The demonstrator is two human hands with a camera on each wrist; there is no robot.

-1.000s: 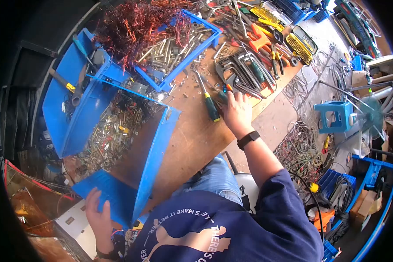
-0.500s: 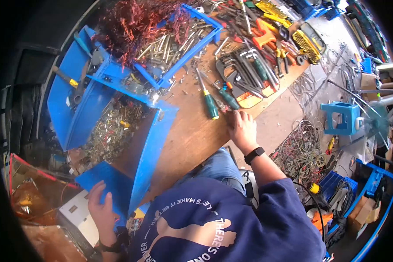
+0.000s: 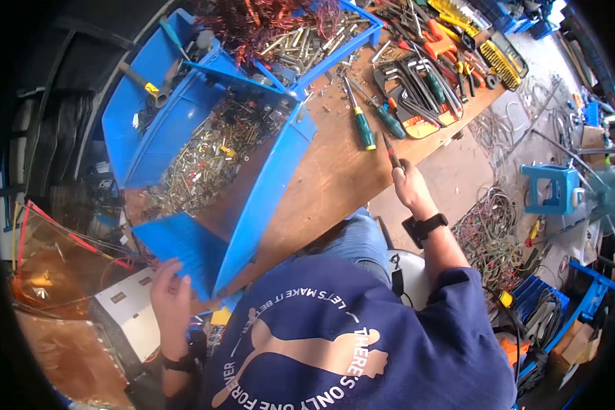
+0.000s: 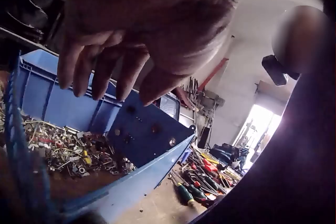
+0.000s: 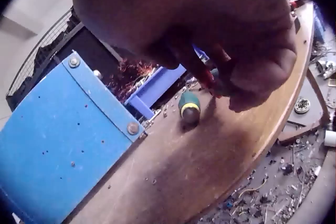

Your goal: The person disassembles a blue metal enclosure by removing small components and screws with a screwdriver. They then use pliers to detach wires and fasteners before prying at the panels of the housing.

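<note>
My right hand (image 3: pixel 413 188) grips a slim, tapered tool (image 3: pixel 391 150) with a dark pointed end and a reddish part, above the table's front edge. Its exact kind is hidden by the fingers. Just left of it lies a green-and-yellow screwdriver (image 3: pixel 363 130), and a second green-handled screwdriver (image 3: pixel 389 121) lies beside the first. My left hand (image 3: pixel 171 301) hangs with loosely bent fingers and nothing in them, near the front of the blue bin (image 3: pixel 256 198). In the left wrist view those fingers overlap the bin, which holds many small metal parts (image 4: pixel 79 150).
Hex keys (image 3: pixel 417 92) in a holder, pliers and an orange-handled tool (image 3: pixel 441 42) crowd the table's (image 3: pixel 321 198) far right. Behind the bin sit a blue tray (image 3: pixel 342 48) of metal pieces and reddish wire (image 3: pixel 253 31). Tangled cables (image 3: pixel 488 225) and a blue stool (image 3: pixel 552 188) stand on the floor.
My right hand has drawn back from the screwdrivers toward the table edge, and now the slim tool points up out of its grip. The head view has shifted; my left hand stays near the bin.
</note>
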